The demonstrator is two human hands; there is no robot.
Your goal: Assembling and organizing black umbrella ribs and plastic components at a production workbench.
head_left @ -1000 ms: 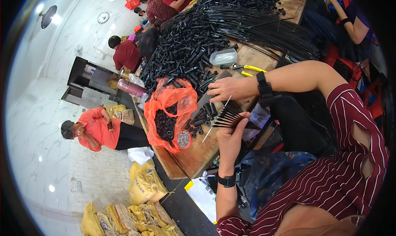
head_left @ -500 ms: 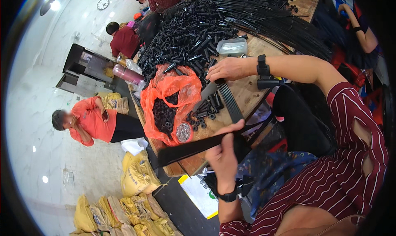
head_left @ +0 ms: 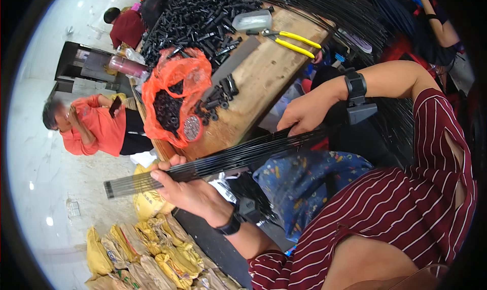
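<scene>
A flat bundle of thin black rods (head_left: pixel 233 154) stretches across the middle of my view, slanting up to the right. Its left end sticks out past my left hand (head_left: pixel 190 191), whose fingers and thumb wrap round it. Farther along, my right hand (head_left: pixel 310 110) grips the same bundle from above, some of its fingertips hidden behind the rods. The bundle is held over the near table edge and my lap, where a blue patterned cloth (head_left: pixel 312 181) lies.
On the wooden table (head_left: pixel 284 62) lie yellow-handled pliers (head_left: pixel 294 40), a clear plastic box (head_left: pixel 252 20), a heap of black parts (head_left: pixel 198 21) and an orange bag (head_left: pixel 152 95) with black pieces. More long rods (head_left: pixel 324 6) lie behind. A person in orange (head_left: pixel 99 120) stands left, near yellow sacks (head_left: pixel 147 244).
My right hand has left the tabletop and come down to the bundle. My left hand has moved left and down. The pliers now show, and the view has shifted.
</scene>
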